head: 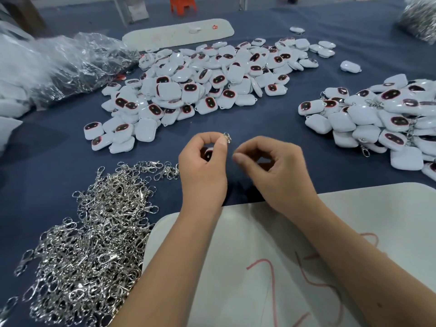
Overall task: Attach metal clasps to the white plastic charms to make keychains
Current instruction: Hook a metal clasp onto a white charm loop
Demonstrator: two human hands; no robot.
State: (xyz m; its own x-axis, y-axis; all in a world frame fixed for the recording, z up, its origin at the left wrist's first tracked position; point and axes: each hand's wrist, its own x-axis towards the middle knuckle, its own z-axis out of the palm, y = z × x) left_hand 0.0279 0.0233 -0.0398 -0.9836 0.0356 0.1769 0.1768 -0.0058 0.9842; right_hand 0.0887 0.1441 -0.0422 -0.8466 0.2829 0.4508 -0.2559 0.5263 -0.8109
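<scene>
Left hand [203, 166]: grips charm [208, 154] in curled fingers, pinches clasp [227, 137] at 12 o'clock. Right hand [271, 166]: fingers curled, hold unclear. Risk: small clasp may slip into spare clasps [94, 232] at 8 o'clock.

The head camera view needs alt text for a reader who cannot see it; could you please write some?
A person's left hand grips a white plastic charm and pinches a small silver metal clasp, while the right hand hovers beside it with curled fingers. On the dark blue cloth table lie a pile of loose silver clasps, a central heap of white charms and another heap at right.
</scene>
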